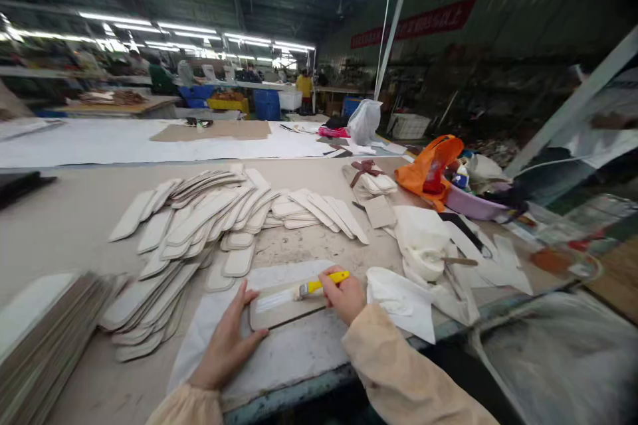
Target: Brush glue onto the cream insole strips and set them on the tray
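Observation:
My right hand [345,292] is closed round the yellow handle of a paintbrush [314,287]. The bristles rest on a flat, round-cornered board piece [284,313], where a wet white streak covers its left part. My left hand [232,335] steadies that piece at its left end, thumb along the near edge and fingers at the far corner. Beneath the piece lies a white paper sheet [299,358]. To the right, a smaller paper [399,302] carries a white smear, beside a white wrapped tub [427,246] with a flat stick [459,261] across it.
Fanned rows of similar pieces [199,219] spread over the table beyond my hands. A tall stack [44,339] stands at near left. A tied bundle [371,180], an orange bag [431,169] and a purple basin [473,204] sit at far right.

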Demonstrator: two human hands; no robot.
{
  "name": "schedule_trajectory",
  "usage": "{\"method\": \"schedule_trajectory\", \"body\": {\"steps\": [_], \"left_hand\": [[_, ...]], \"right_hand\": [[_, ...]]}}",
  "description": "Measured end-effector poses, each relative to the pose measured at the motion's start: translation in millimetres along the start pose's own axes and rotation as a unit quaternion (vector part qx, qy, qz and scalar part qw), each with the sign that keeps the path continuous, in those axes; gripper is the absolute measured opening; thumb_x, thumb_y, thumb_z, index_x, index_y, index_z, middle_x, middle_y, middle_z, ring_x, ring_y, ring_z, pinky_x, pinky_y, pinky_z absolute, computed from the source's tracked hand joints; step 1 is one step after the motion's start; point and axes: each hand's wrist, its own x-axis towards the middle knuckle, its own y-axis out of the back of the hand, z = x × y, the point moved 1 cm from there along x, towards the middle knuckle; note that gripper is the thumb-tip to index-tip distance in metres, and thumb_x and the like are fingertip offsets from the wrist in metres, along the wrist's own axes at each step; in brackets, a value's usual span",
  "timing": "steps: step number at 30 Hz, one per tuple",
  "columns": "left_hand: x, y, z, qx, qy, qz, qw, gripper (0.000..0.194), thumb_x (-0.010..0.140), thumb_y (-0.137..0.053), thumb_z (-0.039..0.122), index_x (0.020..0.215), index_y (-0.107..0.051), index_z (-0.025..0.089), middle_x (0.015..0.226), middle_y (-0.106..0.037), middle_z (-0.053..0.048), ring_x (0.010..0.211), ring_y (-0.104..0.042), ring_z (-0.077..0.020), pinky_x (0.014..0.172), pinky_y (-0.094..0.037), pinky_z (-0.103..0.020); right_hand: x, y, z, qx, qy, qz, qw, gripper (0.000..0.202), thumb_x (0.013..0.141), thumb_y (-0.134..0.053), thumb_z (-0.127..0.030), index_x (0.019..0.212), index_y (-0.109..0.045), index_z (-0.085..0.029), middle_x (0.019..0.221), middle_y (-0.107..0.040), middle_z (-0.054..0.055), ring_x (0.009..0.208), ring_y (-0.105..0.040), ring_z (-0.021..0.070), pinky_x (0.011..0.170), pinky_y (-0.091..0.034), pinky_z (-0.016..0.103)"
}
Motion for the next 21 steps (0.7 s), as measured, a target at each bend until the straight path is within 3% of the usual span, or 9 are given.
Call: {"method": "schedule_trajectory", "body": {"steps": [3,6,15,18,21], "left_hand": [[-0.3,-2.2,-6.0,0.007,-0.01,0.008,1.0,0.071,0.079,-0.059,0.034,0.141,-0.028,0.019,0.15,-0.03,-0.012,0.138,-0.029,-0.0269,0.113,-0.027,-0.045],[-0.2,-2.5,-7.9,0.011,-0.015,0.011,1.0,0.074,0.079,-0.059,0.033,0.143,-0.024,0.021,0.145,-0.038,-0.01,0.136,-0.032,-0.0261,0.114,-0.026,-0.045],[0.9,2.4,-1.0,0.008,-0.011,0.007,1.0,0.083,0.079,-0.06,0.032,0.146,-0.013,0.022,0.14,-0.044,-0.01,0.134,-0.036,-0.0259,0.113,-0.027,-0.046],[1.4,2.1,-1.7,0.002,-0.013,0.006,1.0,0.083,0.079,-0.06,0.032,0.147,-0.012,0.023,0.141,-0.043,-0.01,0.134,-0.036,-0.0257,0.113,-0.027,-0.048],[0.1,1.6,-1.5,-0.001,-0.017,0.005,1.0,0.083,0.078,-0.062,0.03,0.146,-0.014,0.023,0.14,-0.043,-0.01,0.134,-0.036,-0.0251,0.113,-0.026,-0.046]], "right_hand": [[4.4,27.4,4.0,-0.011,-0.029,0.026,0.999,0.026,0.081,-0.05,-0.045,0.079,-0.057,-0.02,0.048,-0.052,-0.005,0.038,-0.052,0.0124,0.04,-0.041,0.021],[6.8,50.2,7.6,-0.007,-0.047,0.049,0.998,0.027,0.079,-0.051,-0.047,0.079,-0.056,-0.02,0.049,-0.054,-0.005,0.038,-0.052,0.0132,0.039,-0.041,0.022],[4.2,98.6,18.3,-0.025,-0.053,0.105,0.993,0.03,0.078,-0.053,-0.049,0.079,-0.055,-0.019,0.049,-0.056,-0.003,0.038,-0.051,0.0127,0.04,-0.039,0.022],[-0.8,101.7,10.5,-0.006,-0.045,0.125,0.991,0.033,0.077,-0.055,-0.052,0.079,-0.055,-0.019,0.051,-0.057,-0.003,0.039,-0.052,0.0125,0.04,-0.04,0.021],[-7.6,83.2,-3.7,0.065,-0.034,0.113,0.991,0.038,0.076,-0.059,-0.056,0.081,-0.054,-0.019,0.054,-0.059,-0.002,0.04,-0.052,0.0123,0.041,-0.04,0.022]]}}
